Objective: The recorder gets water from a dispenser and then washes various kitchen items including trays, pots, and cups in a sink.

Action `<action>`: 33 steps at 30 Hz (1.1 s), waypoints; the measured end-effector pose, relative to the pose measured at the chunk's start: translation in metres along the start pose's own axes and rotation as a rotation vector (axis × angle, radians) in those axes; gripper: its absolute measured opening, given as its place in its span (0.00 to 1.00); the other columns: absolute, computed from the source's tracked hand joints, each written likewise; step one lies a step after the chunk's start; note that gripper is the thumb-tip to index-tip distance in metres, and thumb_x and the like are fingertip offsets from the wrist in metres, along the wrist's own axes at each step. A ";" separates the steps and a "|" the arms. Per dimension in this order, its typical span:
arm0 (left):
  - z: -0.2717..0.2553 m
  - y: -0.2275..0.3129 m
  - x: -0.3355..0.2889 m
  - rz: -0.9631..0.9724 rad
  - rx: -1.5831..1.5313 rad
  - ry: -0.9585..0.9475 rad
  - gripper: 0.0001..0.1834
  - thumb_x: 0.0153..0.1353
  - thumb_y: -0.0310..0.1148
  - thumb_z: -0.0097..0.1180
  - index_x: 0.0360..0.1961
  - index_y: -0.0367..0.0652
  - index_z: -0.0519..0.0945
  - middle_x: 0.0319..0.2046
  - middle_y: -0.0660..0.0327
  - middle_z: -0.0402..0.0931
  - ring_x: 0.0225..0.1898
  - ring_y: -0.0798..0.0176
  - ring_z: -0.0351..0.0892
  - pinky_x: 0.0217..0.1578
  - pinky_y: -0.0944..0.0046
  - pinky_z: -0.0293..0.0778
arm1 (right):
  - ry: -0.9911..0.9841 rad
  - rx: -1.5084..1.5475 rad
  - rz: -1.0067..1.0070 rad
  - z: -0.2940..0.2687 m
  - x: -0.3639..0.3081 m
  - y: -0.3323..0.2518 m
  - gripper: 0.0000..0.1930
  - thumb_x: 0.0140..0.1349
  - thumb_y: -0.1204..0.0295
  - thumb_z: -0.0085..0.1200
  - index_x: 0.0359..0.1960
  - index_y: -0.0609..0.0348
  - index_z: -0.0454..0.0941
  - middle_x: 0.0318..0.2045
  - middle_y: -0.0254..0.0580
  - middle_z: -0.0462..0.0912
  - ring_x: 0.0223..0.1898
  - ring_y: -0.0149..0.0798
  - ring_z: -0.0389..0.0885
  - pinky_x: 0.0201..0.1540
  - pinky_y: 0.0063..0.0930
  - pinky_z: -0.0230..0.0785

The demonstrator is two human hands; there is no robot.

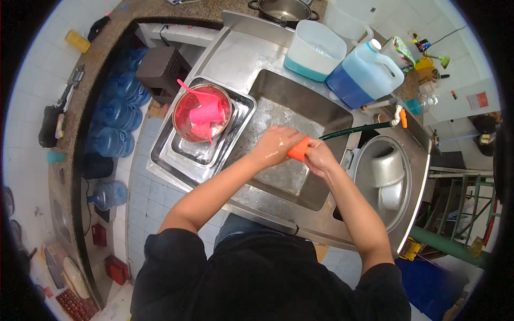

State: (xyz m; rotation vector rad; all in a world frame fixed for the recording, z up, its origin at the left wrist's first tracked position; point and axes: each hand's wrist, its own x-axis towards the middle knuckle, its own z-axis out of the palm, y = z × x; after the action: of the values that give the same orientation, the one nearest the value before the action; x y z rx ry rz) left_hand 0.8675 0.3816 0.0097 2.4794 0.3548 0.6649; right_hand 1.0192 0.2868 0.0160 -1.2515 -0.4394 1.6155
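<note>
Over the steel sink basin (292,115), my left hand (276,145) is closed on a small orange cup (298,150). From the other side, my right hand (322,159) has its fingers closed at the same cup, and the cup hides part of them. A dark green hose (356,129) runs from the tap to just behind my right fingers; its end is hidden. My left hand looks wet. Left of the basin, a round metal pot (181,124) holds pink plastic cups (206,113) and stands in stacked steel trays (243,115).
Behind the basin stand a clear tub with green liquid (305,65) and a jug of blue liquid (364,75). The tap (397,115) has an orange handle. At right, a large metal basin (408,176) holds metal pots (386,168). Water bottles (115,143) line the left.
</note>
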 end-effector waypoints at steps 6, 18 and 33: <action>-0.157 -0.006 -0.016 -0.335 0.377 0.099 0.37 0.29 0.33 0.76 0.49 0.48 0.78 0.42 0.53 0.76 0.45 0.49 0.76 0.45 0.52 0.72 | -0.041 0.075 -0.175 0.016 -0.024 -0.031 0.15 0.63 0.81 0.52 0.52 0.68 0.74 0.45 0.46 0.82 0.45 0.35 0.82 0.50 0.29 0.75; 0.040 -0.015 0.031 -0.629 -0.251 0.039 0.23 0.52 0.37 0.66 0.46 0.38 0.74 0.28 0.55 0.79 0.34 0.56 0.82 0.39 0.58 0.76 | 0.487 0.272 0.077 -0.103 -0.028 0.105 0.20 0.63 0.78 0.41 0.58 0.59 0.64 0.44 0.48 0.74 0.39 0.41 0.76 0.31 0.31 0.73; 0.289 -0.163 -0.039 -1.206 -0.394 -0.290 0.45 0.50 0.49 0.67 0.62 0.40 0.58 0.47 0.47 0.76 0.51 0.46 0.77 0.49 0.53 0.74 | 0.521 0.014 0.136 -0.066 -0.008 0.114 0.20 0.58 0.73 0.61 0.52 0.56 0.73 0.44 0.38 0.78 0.40 0.32 0.77 0.34 0.26 0.72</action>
State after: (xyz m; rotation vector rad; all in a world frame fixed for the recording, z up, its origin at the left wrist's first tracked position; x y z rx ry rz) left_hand 0.9688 0.3741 -0.3082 1.5259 1.2824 -0.1337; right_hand 1.0215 0.2128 -0.0932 -1.6518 -0.0162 1.3267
